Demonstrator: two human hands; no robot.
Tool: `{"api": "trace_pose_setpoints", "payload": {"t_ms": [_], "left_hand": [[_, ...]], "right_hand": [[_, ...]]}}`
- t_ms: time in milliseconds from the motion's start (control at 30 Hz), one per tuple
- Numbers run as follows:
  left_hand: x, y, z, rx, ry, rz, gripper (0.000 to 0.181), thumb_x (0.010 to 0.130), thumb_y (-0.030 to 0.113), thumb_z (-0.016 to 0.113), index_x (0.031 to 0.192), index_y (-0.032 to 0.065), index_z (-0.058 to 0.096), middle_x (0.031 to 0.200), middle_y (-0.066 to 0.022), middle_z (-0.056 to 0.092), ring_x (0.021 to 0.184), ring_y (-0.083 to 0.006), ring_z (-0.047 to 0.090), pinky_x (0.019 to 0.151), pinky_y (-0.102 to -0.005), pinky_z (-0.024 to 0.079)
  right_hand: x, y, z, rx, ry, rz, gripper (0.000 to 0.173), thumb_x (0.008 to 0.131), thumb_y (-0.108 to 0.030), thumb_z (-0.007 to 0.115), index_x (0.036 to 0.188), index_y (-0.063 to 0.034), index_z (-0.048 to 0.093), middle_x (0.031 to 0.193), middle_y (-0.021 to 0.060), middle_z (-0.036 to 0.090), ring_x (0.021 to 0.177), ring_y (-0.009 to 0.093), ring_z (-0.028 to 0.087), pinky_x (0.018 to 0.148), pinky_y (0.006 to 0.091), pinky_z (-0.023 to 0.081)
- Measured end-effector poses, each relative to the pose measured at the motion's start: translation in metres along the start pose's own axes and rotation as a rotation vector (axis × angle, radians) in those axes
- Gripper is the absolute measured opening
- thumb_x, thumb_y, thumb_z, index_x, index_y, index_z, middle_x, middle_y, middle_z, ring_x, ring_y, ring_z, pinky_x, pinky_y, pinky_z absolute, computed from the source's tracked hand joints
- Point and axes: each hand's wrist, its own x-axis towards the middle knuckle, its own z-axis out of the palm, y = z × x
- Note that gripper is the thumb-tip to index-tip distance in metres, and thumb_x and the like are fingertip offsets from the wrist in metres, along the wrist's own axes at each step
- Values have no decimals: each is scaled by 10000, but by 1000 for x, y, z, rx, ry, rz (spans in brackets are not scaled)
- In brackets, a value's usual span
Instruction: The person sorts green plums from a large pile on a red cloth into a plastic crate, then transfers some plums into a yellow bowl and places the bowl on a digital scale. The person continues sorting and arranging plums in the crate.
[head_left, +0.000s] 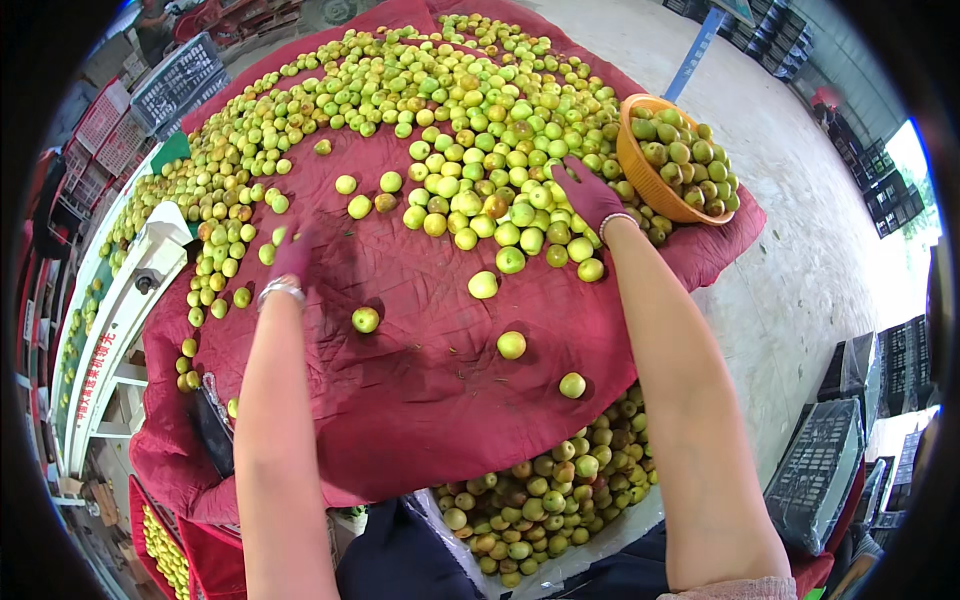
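Many small yellow-green fruits (450, 180), apparently jujubes, some with brown patches, lie heaped on a dark red quilted cloth (420, 277). My right hand (587, 196), in a thin purple glove with a beaded bracelet at the wrist, rests over the right side of the heap. Its fingers are spread among the fruits. On the left, my gloved left hand (292, 251) is blurred above the cloth, close to the left-hand fruits. A blurred fruit (279, 236) shows at its fingertips; whether it is gripped I cannot tell.
An orange basket (637, 161) full of browner fruits tilts at the right edge. Below the cloth, a lined container (465, 555) holds more fruits by my legs. A white machine chute (120, 322) stands left. Black crates (814, 472) are stacked right, beside a blue post (694, 56).
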Motion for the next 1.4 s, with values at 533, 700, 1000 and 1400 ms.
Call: {"api": "trace_pose_setpoints", "payload": {"t_ms": [533, 700, 1000, 1400], "left_hand": [[-130, 58, 119, 146, -828, 131, 432, 950, 362, 470, 1235, 54, 576, 1211, -72, 592, 1111, -144, 521, 975, -282, 388], [-184, 57, 101, 107, -1057, 41, 438, 942, 327, 508, 1298, 73, 515, 1268, -56, 555, 1168, -143, 486, 1010, -289, 368], [-281, 73, 116, 618, -1016, 213, 558, 844, 389, 618, 1269, 47, 504, 1199, -145, 576, 1114, -227, 543, 966, -328, 412], [-359, 112, 85, 816, -1250, 666, 469, 923, 396, 498, 1294, 109, 513, 1163, -71, 603, 951, -176, 575, 807, -318, 472]], "right_hand": [[-89, -44, 26, 61, -563, -608, 390, 948, -321, 429, 1229, -86, 564, 1241, 151, 556, 1158, 288, 513, 1003, 373, 374], [-165, -57, -2, -137, -555, -638, 355, 889, -337, 546, 1125, -85, 626, 1024, 144, 642, 953, 322, 588, 854, 404, 457], [-262, -51, -24, -237, -463, -816, 236, 782, -272, 605, 898, -66, 606, 844, 119, 594, 822, 315, 566, 752, 407, 450], [-363, -62, -70, -415, -691, -526, 308, 787, -195, 530, 1064, -82, 603, 960, 143, 616, 925, 339, 588, 804, 440, 477]]}}
